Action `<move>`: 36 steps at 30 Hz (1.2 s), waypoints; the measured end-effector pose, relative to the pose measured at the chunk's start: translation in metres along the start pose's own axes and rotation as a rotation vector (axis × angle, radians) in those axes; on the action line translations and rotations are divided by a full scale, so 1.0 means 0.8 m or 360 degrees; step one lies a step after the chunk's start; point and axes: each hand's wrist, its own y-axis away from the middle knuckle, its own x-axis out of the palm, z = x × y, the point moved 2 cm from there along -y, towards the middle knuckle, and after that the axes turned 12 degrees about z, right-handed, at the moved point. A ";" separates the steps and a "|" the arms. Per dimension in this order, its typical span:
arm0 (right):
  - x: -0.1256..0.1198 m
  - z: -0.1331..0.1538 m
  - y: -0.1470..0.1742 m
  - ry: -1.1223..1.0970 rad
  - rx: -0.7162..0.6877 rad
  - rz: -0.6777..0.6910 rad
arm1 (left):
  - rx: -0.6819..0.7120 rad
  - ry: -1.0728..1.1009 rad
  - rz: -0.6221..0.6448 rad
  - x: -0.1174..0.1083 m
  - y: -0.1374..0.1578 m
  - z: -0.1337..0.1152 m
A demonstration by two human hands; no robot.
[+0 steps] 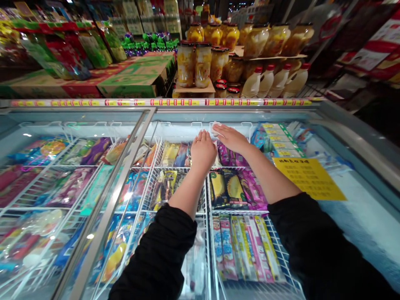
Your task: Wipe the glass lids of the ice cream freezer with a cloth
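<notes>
Both my arms, in black sleeves pushed up, stretch over a chest freezer (pixel 150 106) toward its far edge. My right hand (pixel 231 138) presses a white wipe (pixel 215 127), which looks like a tissue or cloth, against the glass lid. Part of the wipe is hidden under its fingers. My left hand (pixel 203 151), with a ring on one finger, lies palm down on the glass beside it, fingers stretched forward and holding nothing. Under the glass, black durian-picture packs (pixel 235 188) and long slim ice-pop packs (pixel 242 246) lie in white wire baskets (pixel 208 221).
A metal lid frame (pixel 120 183) runs along the left. At the right a yellow notice (pixel 308 177) lies on the glass. Price labels (pixel 175 102) line the far edge. Beyond stand fruit jars (pixel 203 64), white jugs (pixel 271 82), cartons (pixel 137 77) and bottles (pixel 67 54).
</notes>
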 end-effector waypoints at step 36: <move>0.005 0.028 0.077 0.0063 -0.0172 0.0137 | 0.0035 -0.0052 0.0111 -0.007 0.002 0.003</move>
